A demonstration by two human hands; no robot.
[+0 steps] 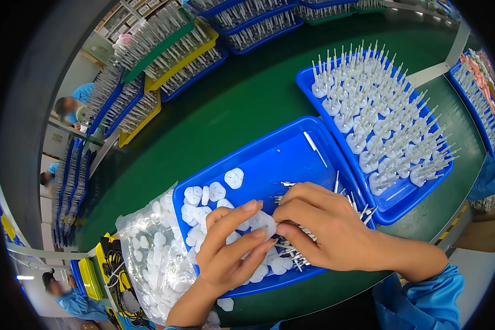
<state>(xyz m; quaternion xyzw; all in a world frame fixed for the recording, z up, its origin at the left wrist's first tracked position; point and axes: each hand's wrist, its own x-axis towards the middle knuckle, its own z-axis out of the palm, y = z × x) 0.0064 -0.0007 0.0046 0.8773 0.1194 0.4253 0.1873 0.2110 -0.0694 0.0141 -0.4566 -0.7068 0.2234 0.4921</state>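
Note:
Over a blue tray (247, 151), my left hand (225, 258) holds a round white plastic piece (264, 223) between thumb and fingers. My right hand (335, 225) is closed in a pinch right against that piece's edge; whatever sits between its fingertips is hidden. Below my hands, the tray holds loose white lobed discs (217, 191) on its left side. Thin white and metal rods (297, 256) lie in a heap under my right hand, partly covered by it. Two stray rods (315, 148) rest near the tray's far right corner.
At the right, another blue tray (393, 206) carries many discs with upright rods. A clear plastic bag of white discs (159, 247) lies at the left. Stacked trays (176, 66) of rods line the far edge of the green table (203, 126). People in blue sit further left.

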